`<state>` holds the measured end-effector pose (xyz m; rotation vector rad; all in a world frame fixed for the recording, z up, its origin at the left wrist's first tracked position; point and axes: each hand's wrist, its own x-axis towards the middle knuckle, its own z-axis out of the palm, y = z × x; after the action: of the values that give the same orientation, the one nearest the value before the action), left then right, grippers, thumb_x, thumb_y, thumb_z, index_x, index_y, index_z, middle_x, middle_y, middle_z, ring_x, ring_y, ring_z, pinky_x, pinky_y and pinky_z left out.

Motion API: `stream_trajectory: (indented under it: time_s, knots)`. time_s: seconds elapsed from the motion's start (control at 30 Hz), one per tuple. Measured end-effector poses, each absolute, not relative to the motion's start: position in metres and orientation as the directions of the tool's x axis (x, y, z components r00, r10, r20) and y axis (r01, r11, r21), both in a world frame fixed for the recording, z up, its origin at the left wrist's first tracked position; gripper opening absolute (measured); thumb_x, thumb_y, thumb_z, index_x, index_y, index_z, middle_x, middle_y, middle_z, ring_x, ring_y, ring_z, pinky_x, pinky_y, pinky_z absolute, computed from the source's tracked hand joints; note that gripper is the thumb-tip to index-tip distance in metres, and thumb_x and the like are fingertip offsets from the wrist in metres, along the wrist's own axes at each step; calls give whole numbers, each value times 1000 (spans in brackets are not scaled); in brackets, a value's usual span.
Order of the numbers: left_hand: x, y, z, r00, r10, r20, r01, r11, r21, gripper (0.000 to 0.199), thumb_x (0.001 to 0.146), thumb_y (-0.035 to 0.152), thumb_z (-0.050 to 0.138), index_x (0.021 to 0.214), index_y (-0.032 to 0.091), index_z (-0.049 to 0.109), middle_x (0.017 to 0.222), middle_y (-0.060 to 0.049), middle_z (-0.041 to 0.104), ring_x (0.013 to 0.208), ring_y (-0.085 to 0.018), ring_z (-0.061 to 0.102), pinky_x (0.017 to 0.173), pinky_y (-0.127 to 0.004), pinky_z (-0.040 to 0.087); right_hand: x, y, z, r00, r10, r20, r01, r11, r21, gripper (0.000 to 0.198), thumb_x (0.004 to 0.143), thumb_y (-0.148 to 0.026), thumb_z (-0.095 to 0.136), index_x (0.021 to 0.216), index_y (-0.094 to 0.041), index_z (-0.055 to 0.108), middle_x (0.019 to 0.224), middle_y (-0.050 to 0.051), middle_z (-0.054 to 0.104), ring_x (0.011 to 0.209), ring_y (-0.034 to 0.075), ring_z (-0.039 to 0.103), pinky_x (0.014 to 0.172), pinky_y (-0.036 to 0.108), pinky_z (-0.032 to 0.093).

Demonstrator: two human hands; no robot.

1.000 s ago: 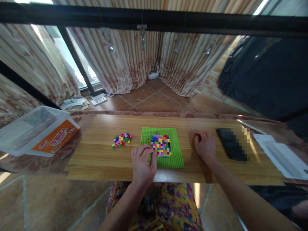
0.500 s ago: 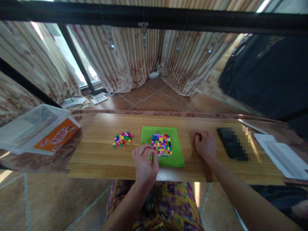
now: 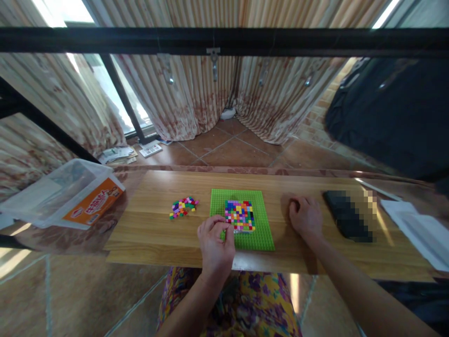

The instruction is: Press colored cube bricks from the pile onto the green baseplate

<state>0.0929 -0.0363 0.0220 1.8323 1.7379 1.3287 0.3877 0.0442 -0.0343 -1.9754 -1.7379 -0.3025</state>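
Note:
On the wooden table lies a green studded baseplate (image 3: 264, 229), with a square patch of small multicoloured toy bricks (image 3: 240, 214) on it. My left hand (image 3: 216, 243) is over the plate's near left part, thumb and forefinger pinched at the patch's left edge. A tiny dark red brick shows at those fingertips; the fingers partly hide it. Left of the plate lies a loose pile of small bricks (image 3: 182, 207). My right hand (image 3: 306, 216) rests on the tabletop right of the plate, fingers curled in, with nothing visible in them.
A black, partly pixelated flat object (image 3: 345, 217) lies on the table (image 3: 147, 234) beyond my right hand. To the left stands a clear plastic box (image 3: 79, 187) with an orange label. White paper or packaging (image 3: 417, 229) is at the right end. Curtains hang beyond the table.
The whole view has shifted slightly down and right. My left hand keeps its pinch at the patch's left edge, and my right hand stays in place on the table.

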Motion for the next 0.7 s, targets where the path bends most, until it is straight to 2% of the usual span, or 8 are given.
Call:
stream_trajectory:
  time_s: [0.37, 0.53, 0.7]
  knots:
    - [96, -37, 21, -171, 892, 418, 619, -233, 750, 15, 85, 21, 61, 71, 20, 67, 90, -5, 66, 92, -20, 62, 86, -40, 48, 388, 45, -36, 169, 870, 464, 975, -77, -210, 26, 83, -26, 43, 92, -17, 66, 92, 11, 62, 90, 23, 51, 84, 38, 40]
    - [84, -40, 20, -186, 891, 413, 574, -243, 782, 15, 90, 25, 56, 85, 22, 70, 96, -6, 67, 96, -20, 62, 89, -39, 50, 387, 45, -35, 158, 860, 485, 976, -61, -210, 27, 83, -25, 43, 93, -17, 66, 92, 11, 63, 90, 23, 52, 85, 38, 40]
    - [31, -26, 9, -255, 834, 490, 657, -222, 720, 16, 90, 24, 53, 95, 20, 69, 101, -8, 67, 100, -20, 62, 92, -39, 50, 389, 44, -36, 141, 864, 483, 980, -52, -193, 28, 83, -27, 43, 93, -16, 66, 92, 11, 65, 89, 24, 53, 84, 37, 41]
